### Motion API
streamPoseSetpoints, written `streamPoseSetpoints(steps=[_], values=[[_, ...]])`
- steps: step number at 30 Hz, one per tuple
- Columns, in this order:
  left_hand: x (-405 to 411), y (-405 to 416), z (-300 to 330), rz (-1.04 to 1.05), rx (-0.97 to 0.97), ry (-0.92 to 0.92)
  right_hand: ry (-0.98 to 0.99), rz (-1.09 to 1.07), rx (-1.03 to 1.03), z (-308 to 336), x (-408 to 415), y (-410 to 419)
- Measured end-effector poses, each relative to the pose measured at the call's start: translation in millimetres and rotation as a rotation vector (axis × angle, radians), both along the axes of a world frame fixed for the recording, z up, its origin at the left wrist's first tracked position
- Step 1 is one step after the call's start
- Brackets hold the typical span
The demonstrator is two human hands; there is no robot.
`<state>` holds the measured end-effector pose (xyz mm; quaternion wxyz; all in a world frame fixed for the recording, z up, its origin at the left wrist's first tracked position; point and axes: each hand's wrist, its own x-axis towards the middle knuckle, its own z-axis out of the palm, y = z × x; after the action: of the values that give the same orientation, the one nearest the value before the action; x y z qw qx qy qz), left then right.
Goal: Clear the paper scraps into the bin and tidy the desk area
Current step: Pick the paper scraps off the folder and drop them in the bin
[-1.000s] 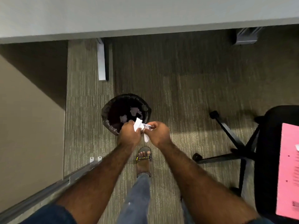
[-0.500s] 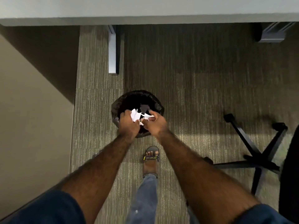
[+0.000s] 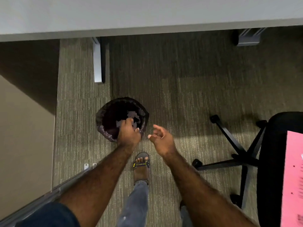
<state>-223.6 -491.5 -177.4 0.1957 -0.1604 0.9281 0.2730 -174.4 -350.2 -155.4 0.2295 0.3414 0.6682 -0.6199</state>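
A round bin with a dark liner stands on the carpet below the desk edge. Pale paper scraps lie inside it. My left hand hovers over the bin's near rim, fingers curled loosely downward, with no paper visible in it. My right hand is to the right of the bin, over the carpet, fingers spread and empty.
The grey desk top runs across the top, with a desk leg behind the bin. A black office chair with a pink sheet on its seat stands at right. A beige partition is at left. My sandalled foot is just behind the bin.
Both hands held white paper scraps over the bin; now the scraps are gone from my hands and lie in the bin. My right hand has drawn away to the right and opened.
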Motion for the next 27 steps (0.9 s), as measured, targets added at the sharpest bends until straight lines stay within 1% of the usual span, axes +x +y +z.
streamPoseSetpoints(steps=[3,6,12,14,19,24,27], values=[[7,41,7,-0.045,0.053,0.043,0.015,-0.047,0.035,10,20,37],[19,90,15,-0.094,0.105,0.094,0.075,-0.104,0.093,23,42,77],[50,196,40,-0.209,0.218,0.195,0.197,-0.093,0.346,49,92,165],[61,227,48,-0.282,0.261,0.238,0.224,-0.091,0.435,57,108,190],[90,312,72,-0.473,0.393,0.270,0.308,-0.153,0.659,82,148,258],[122,384,89,-0.710,0.478,0.365,0.311,-0.262,0.864,109,184,320],[140,414,95,-0.863,0.530,0.406,0.266,-0.383,0.957,121,205,351]])
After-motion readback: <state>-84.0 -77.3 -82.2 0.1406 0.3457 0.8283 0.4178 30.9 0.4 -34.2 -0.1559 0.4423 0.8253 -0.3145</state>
